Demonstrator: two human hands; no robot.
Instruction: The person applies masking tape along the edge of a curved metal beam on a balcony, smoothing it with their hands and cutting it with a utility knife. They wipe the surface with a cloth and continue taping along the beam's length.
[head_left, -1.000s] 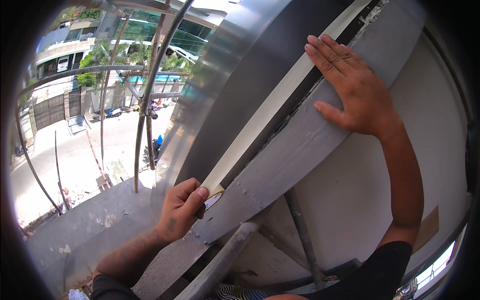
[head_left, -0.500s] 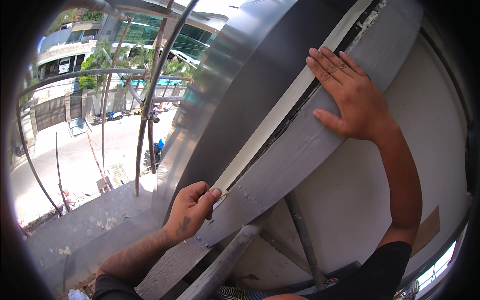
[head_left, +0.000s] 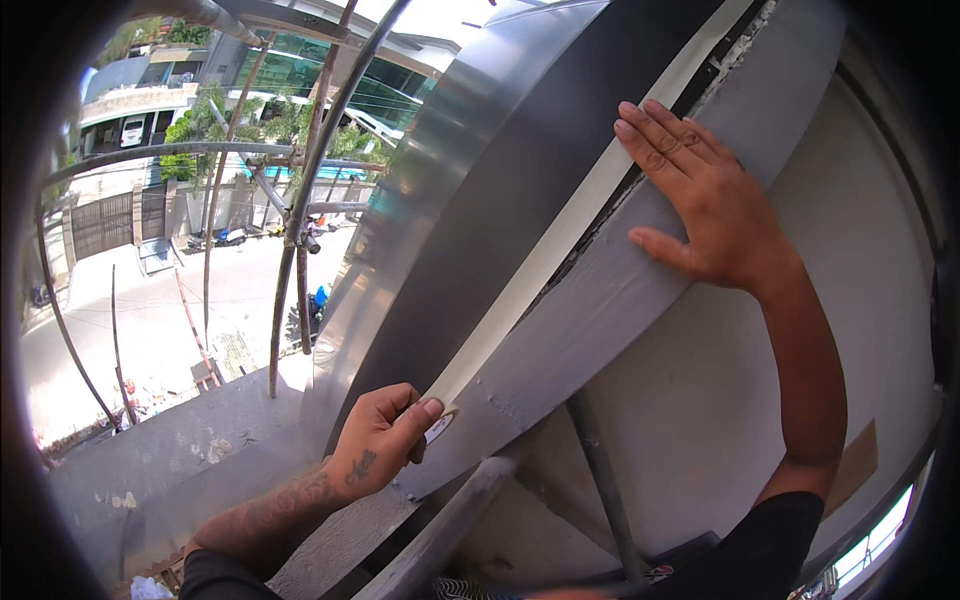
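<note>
Roll of tape (head_left: 438,428) sits low, just left of centre frame, pinched between the thumb and curled fingers of the left hand (head_left: 385,440). A pale tape strip (head_left: 540,265) leads from it toward the upper right, its long axis a near-straight diagonal reaching the top edge of the frame. Left hand is at the roll; right hand (head_left: 710,205) lies well apart, up along the strip, right of centre. Right hand is flat, fingers extended close together and pointing upper left across the strip, thumb spread away over the grey ledge (head_left: 590,300). Strip borders the dark panel (head_left: 510,190) on its upper-left side; a dark gap (head_left: 588,246) shows beside its middle stretch, toward the ledge. Roll's pale side face is turned lower right, partly hidden by fingers; whether the strip's lowest stretch adheres or hangs free cannot be told.
</note>
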